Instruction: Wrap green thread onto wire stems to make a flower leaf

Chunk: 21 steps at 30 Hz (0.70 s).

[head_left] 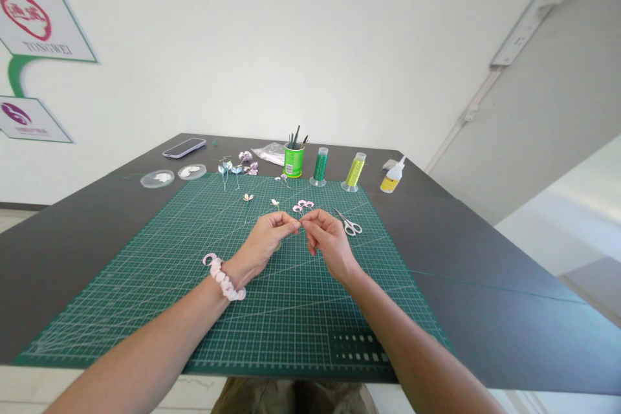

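Note:
Above the green cutting mat (pixel 194 284), my left hand (pixel 266 238) and my right hand (pixel 330 240) meet fingertip to fingertip. Both are closed in a pinch; whatever lies between the fingers is too thin to make out. Just beyond the fingertips are small pink flowers (pixel 303 206) on thin stems, whose lower ends are hidden by my hands. A small pale yellow flower (pixel 275 202) shows behind my left hand, and a peach flower (pixel 248 197) on a green stem lies farther left. White-handled scissors (pixel 351 228) lie right of my right hand.
Behind the mat stand a green can (pixel 294 162) of tools, a dark green thread spool (pixel 320 167), a yellow-green spool (pixel 355 171) and a glue bottle (pixel 392 178). Blue flowers (pixel 228 169), purple flowers (pixel 246 156), a shallow dish (pixel 156 179) and a phone (pixel 184 147) lie left.

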Tool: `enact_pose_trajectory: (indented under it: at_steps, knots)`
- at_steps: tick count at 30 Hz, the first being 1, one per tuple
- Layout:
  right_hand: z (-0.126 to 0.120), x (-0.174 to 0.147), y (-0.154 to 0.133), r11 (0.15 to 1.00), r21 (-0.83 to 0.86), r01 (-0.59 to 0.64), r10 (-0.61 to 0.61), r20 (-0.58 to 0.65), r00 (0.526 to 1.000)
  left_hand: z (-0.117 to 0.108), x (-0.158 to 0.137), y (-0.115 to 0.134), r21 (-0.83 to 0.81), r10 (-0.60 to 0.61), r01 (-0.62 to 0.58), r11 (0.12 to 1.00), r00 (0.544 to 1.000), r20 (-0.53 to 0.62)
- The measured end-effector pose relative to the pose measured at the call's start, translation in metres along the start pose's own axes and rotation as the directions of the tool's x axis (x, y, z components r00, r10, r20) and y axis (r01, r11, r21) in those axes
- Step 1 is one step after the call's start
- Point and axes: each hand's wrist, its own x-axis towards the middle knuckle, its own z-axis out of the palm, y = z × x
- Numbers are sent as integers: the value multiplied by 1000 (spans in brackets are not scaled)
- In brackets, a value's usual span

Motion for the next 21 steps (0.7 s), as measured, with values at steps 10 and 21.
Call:
enact_pose_trajectory:
  at_steps: [10, 21]
  knots:
    - [0, 0, 0, 1000, -12, -6, 6, -6, 1000, 2, -1, 4, 33, 20, -18, 999, 999, -34]
    - [1, 0, 0, 1000, -18, -14, 14, -5, 1000, 2, 0, 2, 49, 44, -42, 998, 998, -42]
